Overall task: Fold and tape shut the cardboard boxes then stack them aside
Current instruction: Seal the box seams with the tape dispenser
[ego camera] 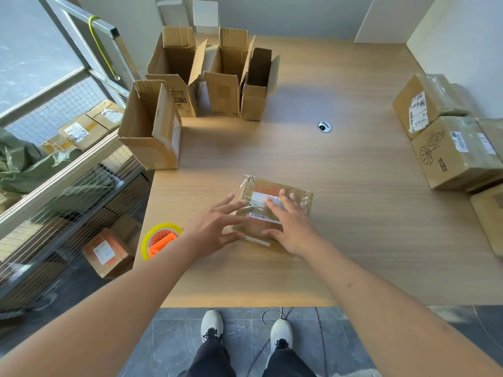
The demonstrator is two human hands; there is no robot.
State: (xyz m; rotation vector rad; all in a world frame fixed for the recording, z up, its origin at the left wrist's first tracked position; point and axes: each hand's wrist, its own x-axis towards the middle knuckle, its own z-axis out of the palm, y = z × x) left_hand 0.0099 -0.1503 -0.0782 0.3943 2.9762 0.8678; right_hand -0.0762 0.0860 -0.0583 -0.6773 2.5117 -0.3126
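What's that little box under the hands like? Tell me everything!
The small box is brown cardboard, shut and wrapped in shiny clear tape, with a white barcode label on top. It lies flat near the table's front edge. The right hand presses on its top; the left hand touches its left side.

— What colours are showing on my table (pixel 353 213)?
— Pale wood grain. My tape roll (pixel 160 239) is glowing yellow around orange; the brown box (pixel 250 186) is wearing white and orange labels.
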